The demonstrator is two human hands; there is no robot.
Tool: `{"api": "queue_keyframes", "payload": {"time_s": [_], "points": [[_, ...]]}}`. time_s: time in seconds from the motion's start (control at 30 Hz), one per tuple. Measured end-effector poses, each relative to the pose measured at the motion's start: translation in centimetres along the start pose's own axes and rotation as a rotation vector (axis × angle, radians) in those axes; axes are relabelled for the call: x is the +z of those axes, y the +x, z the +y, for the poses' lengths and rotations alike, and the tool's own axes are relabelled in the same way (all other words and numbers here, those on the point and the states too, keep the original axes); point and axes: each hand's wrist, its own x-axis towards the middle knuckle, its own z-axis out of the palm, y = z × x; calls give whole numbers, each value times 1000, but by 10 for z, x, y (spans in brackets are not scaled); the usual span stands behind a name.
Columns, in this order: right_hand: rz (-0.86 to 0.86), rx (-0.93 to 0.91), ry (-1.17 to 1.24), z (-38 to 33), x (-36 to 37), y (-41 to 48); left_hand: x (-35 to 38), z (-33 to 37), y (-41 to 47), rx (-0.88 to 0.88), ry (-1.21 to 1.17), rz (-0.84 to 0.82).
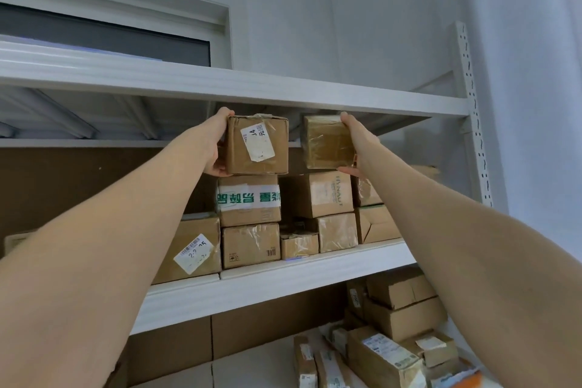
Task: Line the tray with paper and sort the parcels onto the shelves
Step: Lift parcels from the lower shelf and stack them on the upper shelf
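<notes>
Now each hand (217, 148) grips a parcel (258, 145)

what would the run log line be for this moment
left hand: holds labelled box | right hand: holds taped box | both at top of middle shelf stack

White wall (362, 25), dark window (94, 38)

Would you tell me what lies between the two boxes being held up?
Nothing: in the head view, a bare gap separates the labelled box from the taped box; only shelf background shows.
</notes>
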Motion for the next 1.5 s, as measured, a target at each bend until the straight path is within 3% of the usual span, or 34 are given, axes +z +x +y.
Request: {"api": "queue_keyframes", "payload": {"time_s": [0.33,0.67,0.8,0.9,1.03,1.2,1.5], "points": [[-113,15,-146,6,8,69,36,1,39,11,2,159],[-122,15,-294,10,8,99,46,3,52,-23,164,235],[-108,-42,-364,9,7,101,50,3,53,38,153,231],[-98,-87,-416,12,5,99,53,1,56,190,219,248],[-26,-179,-585,19,2,95,51,-4,64,534,492,343],[55,-234,-679,35,2,91,65,-5,54,750,977,423],[64,-422,-809,38,12,77,70,-14,46,808,1642,387]]}}
